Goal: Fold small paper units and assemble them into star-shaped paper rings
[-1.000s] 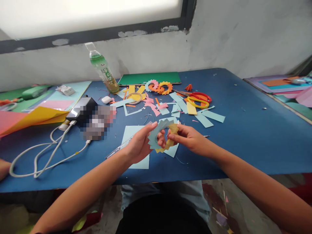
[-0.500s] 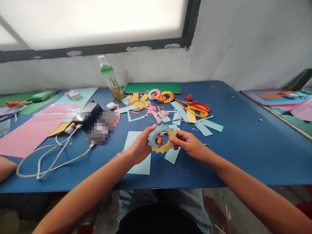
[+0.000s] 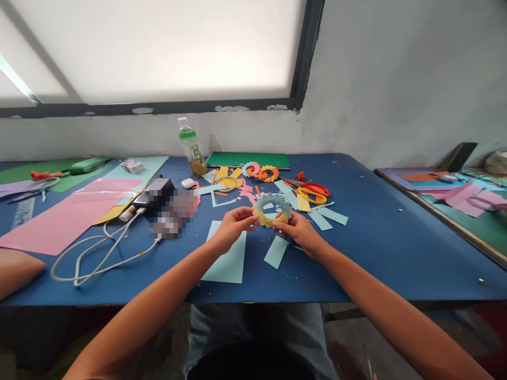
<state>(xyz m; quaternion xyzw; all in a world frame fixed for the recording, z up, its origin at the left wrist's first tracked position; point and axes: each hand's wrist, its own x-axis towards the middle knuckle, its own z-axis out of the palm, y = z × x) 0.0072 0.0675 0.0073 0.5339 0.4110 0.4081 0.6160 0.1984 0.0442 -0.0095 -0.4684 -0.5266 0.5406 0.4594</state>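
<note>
Item, left hand (image 3: 234, 228): raised a little over the blue table (image 3: 380, 248), extended from the lower left on an outstretched arm, fingers pointing inward to the right, thumb on the side nearer the person.

Item, right hand (image 3: 304, 232): set opposite at about the same height, extended from the lower right, fingers bent inward to the left. The two hands face each other, well apart at the wrists, nearer at the fingertips.

Item, paper ring (image 3: 273, 199), folded, toothed at the rim: pale blue along the far side, yellow along the near side. Round, so without a long axis. It lies tilted, its hole turned upward and toward the person, the points of the rim radiating outward. Place: between the two hands, above the table, in front of the scattered scraps.

Item, grip: left thumb and fingers closed on the ring's left edge; right thumb and fingers pinching the yellow part at the near right. Fingers beneath the ring are hidden from me.

Item, surroundings: a pale blue sheet (image 3: 226, 261) on the table below the left hand; a pale blue strip (image 3: 276, 252) nearer the person than the ring; red-and-yellow scissors (image 3: 317, 192) beyond the right hand; a bottle (image 3: 193, 153) standing farther back, by the wall.
</note>
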